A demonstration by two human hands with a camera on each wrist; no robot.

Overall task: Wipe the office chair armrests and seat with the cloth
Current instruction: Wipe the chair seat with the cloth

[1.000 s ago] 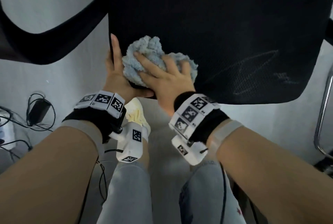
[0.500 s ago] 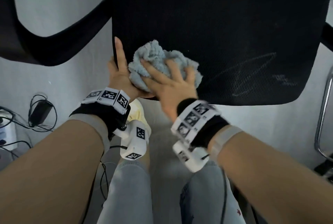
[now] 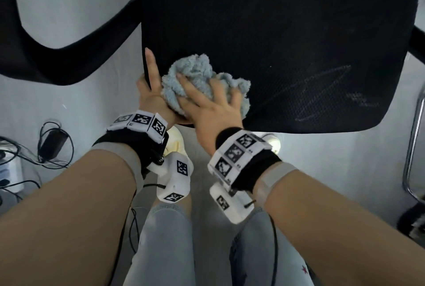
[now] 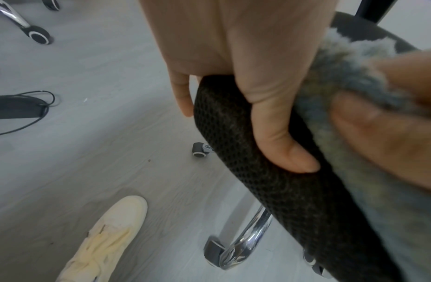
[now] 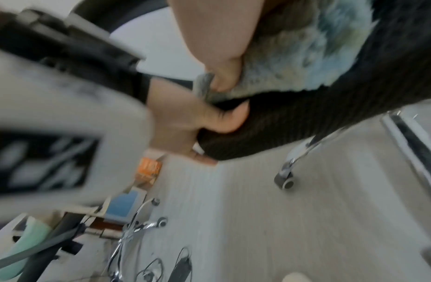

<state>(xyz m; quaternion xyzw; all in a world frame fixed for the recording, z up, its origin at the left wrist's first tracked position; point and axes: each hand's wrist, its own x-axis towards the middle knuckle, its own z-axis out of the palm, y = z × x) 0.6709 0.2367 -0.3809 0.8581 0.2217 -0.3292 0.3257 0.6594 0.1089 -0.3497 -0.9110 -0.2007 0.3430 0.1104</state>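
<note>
right hand holds bunched cloth on seat; left hand grips seat corner; press flat, sweep toward pale marks.

Crumpled pale-blue cloth on the near-left corner of the black mesh seat

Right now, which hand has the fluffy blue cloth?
The right hand: it holds the bunched cloth against the seat. The left hand has no cloth; it grips the seat's near corner.
</note>
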